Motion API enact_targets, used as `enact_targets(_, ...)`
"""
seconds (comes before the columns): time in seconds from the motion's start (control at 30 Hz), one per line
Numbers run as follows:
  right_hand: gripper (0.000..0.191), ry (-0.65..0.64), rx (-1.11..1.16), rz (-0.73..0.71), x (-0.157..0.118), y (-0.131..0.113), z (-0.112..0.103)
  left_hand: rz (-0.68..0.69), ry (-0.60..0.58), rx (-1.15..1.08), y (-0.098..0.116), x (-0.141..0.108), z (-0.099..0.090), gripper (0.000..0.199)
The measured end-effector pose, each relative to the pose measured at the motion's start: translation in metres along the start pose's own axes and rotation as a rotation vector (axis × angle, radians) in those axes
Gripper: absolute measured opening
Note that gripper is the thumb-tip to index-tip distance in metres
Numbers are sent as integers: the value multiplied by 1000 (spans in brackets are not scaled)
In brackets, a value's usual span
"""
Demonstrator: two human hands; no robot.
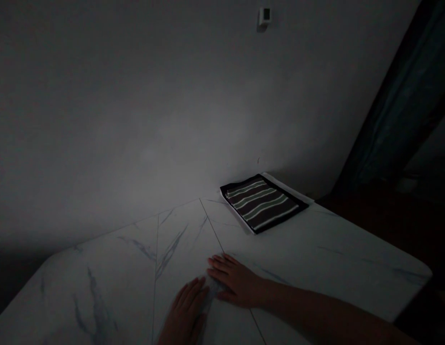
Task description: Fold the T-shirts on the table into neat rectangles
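Note:
Both hands rest on a white marble-patterned table (pixel 297 258) in dim light. My left hand (pixel 186 311) lies palm down near the bottom centre, fingers extended forward and nothing visible in it. Just to its right, my right hand (pixel 238 282) is flat on the tabletop across a thin dark seam, its fingers spread and pointing left. A small gap separates the two hands. Beyond them, near the wall, a folded cloth with brown, green and white stripes (pixel 261 203) lies on black and white folded layers, touched by neither hand.
A plain wall (pixel 154 110) rises behind the table's far edge, with a small white device (pixel 265 16) mounted high on it. Dark teal fabric (pixel 391 105) hangs at the right. The table's rounded right corner (pixel 425 273) borders a dark floor area.

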State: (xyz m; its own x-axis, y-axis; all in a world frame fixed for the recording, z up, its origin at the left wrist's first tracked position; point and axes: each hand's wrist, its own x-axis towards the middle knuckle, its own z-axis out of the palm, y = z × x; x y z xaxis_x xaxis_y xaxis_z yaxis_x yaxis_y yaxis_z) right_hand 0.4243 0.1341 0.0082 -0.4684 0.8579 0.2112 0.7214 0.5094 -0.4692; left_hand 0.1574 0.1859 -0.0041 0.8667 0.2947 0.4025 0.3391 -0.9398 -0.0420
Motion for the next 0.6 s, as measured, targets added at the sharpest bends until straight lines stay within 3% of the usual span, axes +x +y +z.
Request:
enact_targets(0.17, 59, 43, 46, 15, 5, 2, 7, -22, 4, -23, 1, 3, -4, 58)
enact_targets(0.27, 42, 74, 312, 39, 10, 0, -11, -50, -24, -59, -3, 3, -7, 56)
enact_targets(0.37, 44, 221, 698, 170, 6, 7, -61, -106, -116, -161, -9, 16, -16, 47)
enact_targets(0.43, 48, 371, 778, 296, -4, 26, -108, -189, -149, -293, -12, 40, -21, 35)
enact_targets(0.5, 48, 540, 659, 409, -17, 58, -156, -338, -151, -475, -12, 82, -20, 28)
enact_targets(0.6, 43, 740, 227, 668, -38, 120, -208, -688, -139, -794, -10, 167, -2, 33)
